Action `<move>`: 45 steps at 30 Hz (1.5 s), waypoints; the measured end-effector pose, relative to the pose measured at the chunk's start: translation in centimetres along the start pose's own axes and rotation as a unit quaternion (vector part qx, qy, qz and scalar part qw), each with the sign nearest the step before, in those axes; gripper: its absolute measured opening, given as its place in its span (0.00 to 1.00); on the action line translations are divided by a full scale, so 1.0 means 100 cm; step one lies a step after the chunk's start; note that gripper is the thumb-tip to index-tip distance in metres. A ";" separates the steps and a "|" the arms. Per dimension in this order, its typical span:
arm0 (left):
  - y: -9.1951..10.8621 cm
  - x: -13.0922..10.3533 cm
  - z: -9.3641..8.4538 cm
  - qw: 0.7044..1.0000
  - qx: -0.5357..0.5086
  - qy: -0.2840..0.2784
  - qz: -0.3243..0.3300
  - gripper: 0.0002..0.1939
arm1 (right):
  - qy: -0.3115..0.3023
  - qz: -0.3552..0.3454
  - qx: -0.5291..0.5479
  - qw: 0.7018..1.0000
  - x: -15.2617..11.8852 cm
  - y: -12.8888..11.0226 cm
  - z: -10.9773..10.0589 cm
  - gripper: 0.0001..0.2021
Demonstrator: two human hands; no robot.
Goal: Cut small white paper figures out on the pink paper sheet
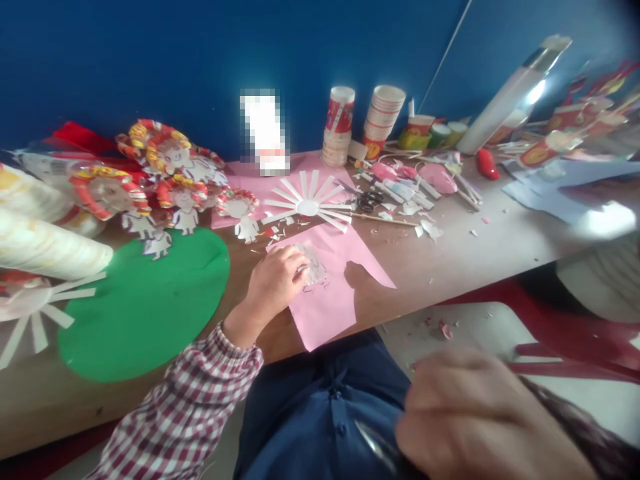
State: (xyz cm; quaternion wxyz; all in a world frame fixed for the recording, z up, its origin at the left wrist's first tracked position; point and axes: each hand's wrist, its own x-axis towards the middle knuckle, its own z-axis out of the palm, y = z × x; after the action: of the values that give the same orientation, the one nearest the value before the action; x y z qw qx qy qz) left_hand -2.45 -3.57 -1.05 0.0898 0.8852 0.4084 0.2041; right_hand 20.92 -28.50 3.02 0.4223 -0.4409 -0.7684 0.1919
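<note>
Shows two cream rolls at the far left of the tabletop, both cut off by the frame. Loses part of a white strip fan past the same edge. Runs the green sheet under that fan's tips, below a cluster of paper figures with red and yellow rings, too overlapped to count. Rests the left hand on the notched pink sheet, fingers bent over a pale patch and hiding part of it. Cannot tell whether they grip it, or what it is. Shows dark drawn lines beside it, too faint to read. Has a white strip wheel just behind, near a pixelated block. Continues right with stacked cups, black scissors half buried in clutter, and white scraps. Holds the right hand near the lap, curled but badly blurred, beside a shiny streak. Cannot tell whether it grips anything. Ends with a red object, a slanted tube and more cups, smeared by blur.
</note>
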 end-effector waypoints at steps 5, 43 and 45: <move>0.001 0.000 -0.001 1.000 0.002 -0.006 -0.012 0.06 | 0.030 -0.039 -0.051 0.997 0.134 0.029 0.026 0.14; -0.002 -0.001 -0.002 0.999 0.001 -0.043 -0.003 0.09 | -0.028 0.188 -0.026 0.981 0.158 0.103 0.082 0.03; -0.002 -0.001 -0.002 0.999 0.002 -0.043 -0.004 0.09 | -0.031 0.193 -0.026 0.980 0.158 0.103 0.082 0.04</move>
State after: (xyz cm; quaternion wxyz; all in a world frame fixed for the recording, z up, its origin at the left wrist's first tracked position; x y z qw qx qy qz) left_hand -2.71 -3.52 -0.96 0.1066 0.8919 0.4076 0.1646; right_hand 15.49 -9.08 -0.96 0.3418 -0.5852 -0.6866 0.2633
